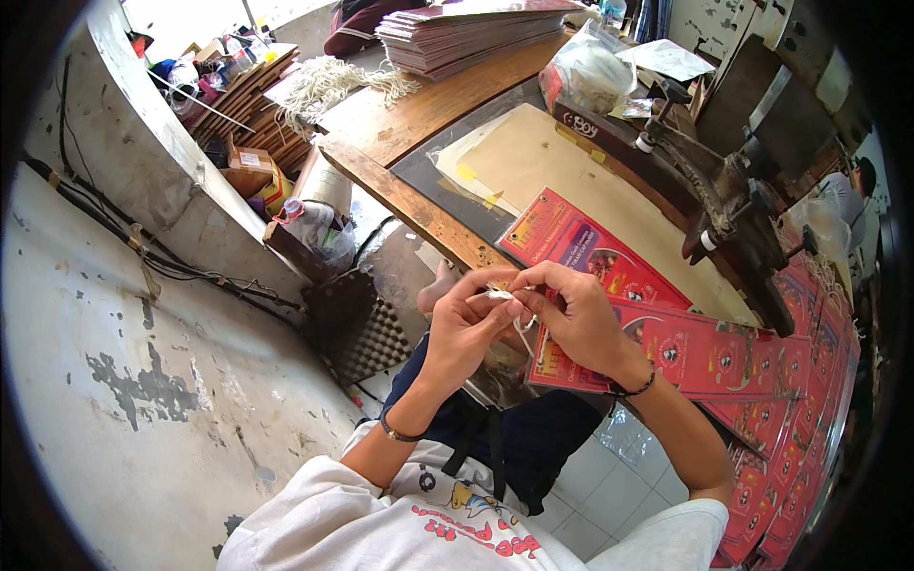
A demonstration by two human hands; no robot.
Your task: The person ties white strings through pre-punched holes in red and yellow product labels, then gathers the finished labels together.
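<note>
Head view: your left hand (464, 322) and right hand (583, 322) are both pinched nearly closed at the fingertips on a white string (529, 344), by the left end of the red cards (670, 354), at the table's (428, 214) near end. Should be light, limp, tough, maybe slippy; pinch close to the loop. Can't tell if it's attached to a card.

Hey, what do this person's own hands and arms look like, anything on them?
The left hand and right hand wear no gloves. A dark band circles the left wrist, a thin dark bracelet the right. Short, pale sleeves leave both forearms bare.
</note>
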